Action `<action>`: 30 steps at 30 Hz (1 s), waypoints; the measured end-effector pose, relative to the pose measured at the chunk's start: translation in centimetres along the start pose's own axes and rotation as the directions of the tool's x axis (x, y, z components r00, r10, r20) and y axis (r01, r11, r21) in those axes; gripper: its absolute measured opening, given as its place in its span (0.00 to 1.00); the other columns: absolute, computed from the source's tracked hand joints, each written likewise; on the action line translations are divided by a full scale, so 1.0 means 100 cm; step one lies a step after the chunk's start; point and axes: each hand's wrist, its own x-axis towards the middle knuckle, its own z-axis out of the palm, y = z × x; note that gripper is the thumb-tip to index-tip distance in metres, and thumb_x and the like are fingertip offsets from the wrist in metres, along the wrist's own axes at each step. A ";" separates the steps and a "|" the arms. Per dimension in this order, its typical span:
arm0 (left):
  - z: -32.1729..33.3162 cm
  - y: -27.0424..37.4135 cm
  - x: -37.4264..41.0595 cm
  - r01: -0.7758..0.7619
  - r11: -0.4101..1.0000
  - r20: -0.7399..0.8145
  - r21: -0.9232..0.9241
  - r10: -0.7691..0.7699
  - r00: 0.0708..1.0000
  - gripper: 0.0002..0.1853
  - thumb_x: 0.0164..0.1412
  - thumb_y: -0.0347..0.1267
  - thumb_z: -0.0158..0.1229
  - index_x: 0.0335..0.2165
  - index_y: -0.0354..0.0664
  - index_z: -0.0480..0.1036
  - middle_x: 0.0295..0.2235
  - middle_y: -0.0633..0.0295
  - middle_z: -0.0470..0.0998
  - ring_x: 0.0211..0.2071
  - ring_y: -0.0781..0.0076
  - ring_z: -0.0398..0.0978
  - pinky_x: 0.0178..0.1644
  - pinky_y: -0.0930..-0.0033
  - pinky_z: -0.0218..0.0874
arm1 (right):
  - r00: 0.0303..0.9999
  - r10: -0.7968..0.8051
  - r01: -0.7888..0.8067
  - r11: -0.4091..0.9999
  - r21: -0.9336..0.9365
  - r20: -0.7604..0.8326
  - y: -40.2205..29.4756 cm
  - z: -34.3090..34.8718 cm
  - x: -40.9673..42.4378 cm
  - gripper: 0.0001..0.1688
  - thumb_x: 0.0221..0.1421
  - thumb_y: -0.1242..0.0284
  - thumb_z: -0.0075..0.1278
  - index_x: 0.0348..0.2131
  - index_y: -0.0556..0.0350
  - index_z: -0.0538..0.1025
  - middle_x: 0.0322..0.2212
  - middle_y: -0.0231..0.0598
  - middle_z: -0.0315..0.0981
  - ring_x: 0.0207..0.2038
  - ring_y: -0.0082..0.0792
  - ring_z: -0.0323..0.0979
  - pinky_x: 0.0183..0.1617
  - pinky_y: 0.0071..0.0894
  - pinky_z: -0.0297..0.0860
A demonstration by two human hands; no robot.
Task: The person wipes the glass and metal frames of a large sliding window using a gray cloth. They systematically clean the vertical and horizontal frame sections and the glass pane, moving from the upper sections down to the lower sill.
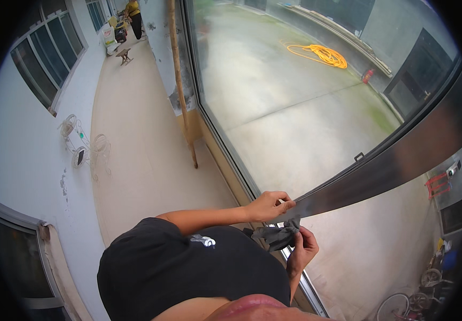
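My left hand (pixel 272 206) is at the lower end of a dark metal window frame (pixel 335 192), its thumb and fingers bent close together at the frame's edge. Whether it pinches anything there is not clear. Just below it, my right hand (pixel 304 245) holds a crumpled dark grey cloth (pixel 279 236) between thumb and fingers. The cloth hangs towards my black shirt, above the window's lower track (pixel 309 287). Beyond the frame, a large glass pane (pixel 295 108) shows a concrete yard.
A wooden pole (pixel 181 84) leans by the window. Along the corridor are a white wire stand (pixel 80 140), a small stool (pixel 124 56) and a person (pixel 135 20) at the far end. Outside lie a coiled yellow hose (pixel 325 55), a fire extinguisher (pixel 368 76) and a bicycle (pixel 393 308).
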 end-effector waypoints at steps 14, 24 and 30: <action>-0.073 -0.032 -0.073 -0.057 0.946 0.050 -0.319 0.077 0.996 0.09 0.67 0.33 0.63 0.41 0.38 0.74 0.35 0.69 0.76 0.38 0.83 0.72 0.43 0.75 0.65 | 0.909 0.084 0.023 0.967 -0.252 0.408 0.002 0.068 0.028 0.05 0.64 0.81 0.54 0.40 0.61 0.74 0.40 0.40 0.78 0.43 0.26 0.75 0.50 0.25 0.70; -0.095 -0.017 -0.125 -0.318 0.895 -0.386 -0.312 0.187 0.904 0.06 0.72 0.29 0.54 0.42 0.40 0.65 0.37 0.70 0.72 0.40 0.85 0.67 0.47 0.76 0.61 | 0.670 0.338 -0.185 0.938 -0.292 0.661 -0.017 0.129 0.031 0.31 0.64 0.67 0.59 0.59 0.62 0.66 0.47 0.42 0.76 0.48 0.30 0.71 0.55 0.31 0.67; -0.101 -0.006 -0.143 -0.337 0.911 -0.416 -0.237 0.219 0.882 0.05 0.71 0.27 0.54 0.42 0.39 0.66 0.36 0.69 0.72 0.39 0.84 0.69 0.45 0.75 0.63 | 0.527 0.484 -0.333 0.874 -0.354 0.699 -0.004 0.139 0.040 0.17 0.63 0.67 0.61 0.44 0.62 0.77 0.35 0.32 0.78 0.37 0.21 0.73 0.43 0.24 0.69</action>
